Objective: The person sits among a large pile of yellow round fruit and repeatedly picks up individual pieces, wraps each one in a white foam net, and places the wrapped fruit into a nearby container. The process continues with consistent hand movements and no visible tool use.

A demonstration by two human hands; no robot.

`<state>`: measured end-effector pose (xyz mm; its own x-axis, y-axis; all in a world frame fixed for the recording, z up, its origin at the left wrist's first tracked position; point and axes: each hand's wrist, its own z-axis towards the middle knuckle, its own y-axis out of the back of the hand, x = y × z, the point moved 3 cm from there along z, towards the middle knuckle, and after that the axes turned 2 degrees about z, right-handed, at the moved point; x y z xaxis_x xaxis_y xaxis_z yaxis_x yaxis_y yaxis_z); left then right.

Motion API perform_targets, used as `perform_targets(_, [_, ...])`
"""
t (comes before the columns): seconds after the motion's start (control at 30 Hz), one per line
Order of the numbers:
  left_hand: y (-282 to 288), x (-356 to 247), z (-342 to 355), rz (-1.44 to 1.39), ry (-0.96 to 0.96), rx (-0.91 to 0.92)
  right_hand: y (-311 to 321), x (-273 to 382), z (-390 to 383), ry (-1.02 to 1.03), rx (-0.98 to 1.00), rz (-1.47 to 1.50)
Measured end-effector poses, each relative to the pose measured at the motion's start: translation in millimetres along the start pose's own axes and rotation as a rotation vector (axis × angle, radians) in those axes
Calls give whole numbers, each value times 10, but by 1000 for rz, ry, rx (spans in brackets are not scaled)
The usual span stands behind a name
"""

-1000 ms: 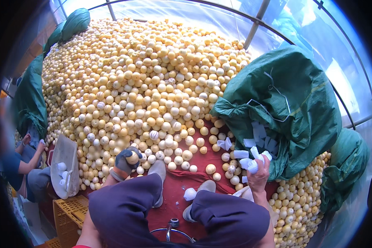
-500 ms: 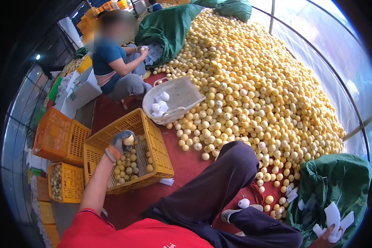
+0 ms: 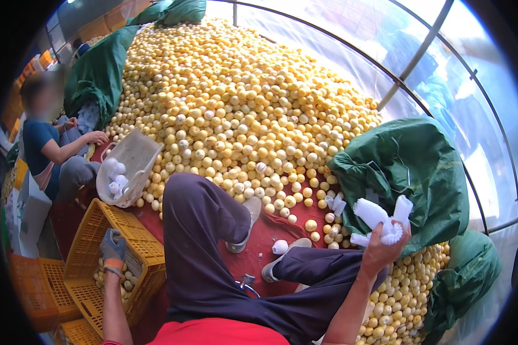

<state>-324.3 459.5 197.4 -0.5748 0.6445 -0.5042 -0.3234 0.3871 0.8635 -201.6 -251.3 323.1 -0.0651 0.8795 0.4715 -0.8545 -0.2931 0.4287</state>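
Note:
My left hand (image 3: pixel 114 248), in a grey glove with an orange cuff, is over the yellow plastic crate (image 3: pixel 148 292) at the lower left. Its fingers are curled, and whatever they may hold is hidden. Round yellow and pale fruits (image 3: pixel 128 283) lie inside the crate below it. On the right, my bare right hand (image 3: pixel 385 244) grips several white foam net sleeves (image 3: pixel 373 213), which stick out between the fingers. Just behind that hand lies a green cloth sack (image 3: pixel 414 167) with more white pieces at its mouth.
A big heap of yellow fruits (image 3: pixel 236 109) spreads ahead over red matting (image 3: pixel 236 270). A white basket (image 3: pixel 141 152) with white-wrapped items stands beyond the crate. At the left sits another person (image 3: pixel 46 146) near a green sack (image 3: pixel 101 72). One white-wrapped fruit (image 3: pixel 280 247) lies by my shoe.
The view has swung to the right. My right hand has come up from the green sack with the foam sleeves. The fruit seen in my left hand before no longer shows.

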Motion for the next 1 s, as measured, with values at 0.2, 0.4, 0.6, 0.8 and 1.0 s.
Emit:
perform_targets(0.2, [-482, -1051, 63, 44, -321, 223, 194, -142, 347, 27, -16, 12])
perform_targets(0.4, [-867, -1148, -355, 262, -304, 551, -34, -877, 841, -33, 115, 61])
perform_targets(0.6, [-1349, -735, -376, 503, -530, 770, -1215, -1428, -19, -41, 443, 164])
perform_targets(0.8, [-1942, -1755, 329, 421, -457, 775, -2297, -1753, -1393, -226, 722, 208])
perform_targets(1.0, [-3414, -2886, 1318, 601, -660, 590, -2574, -1860, -1947, -417, 1035, 148])
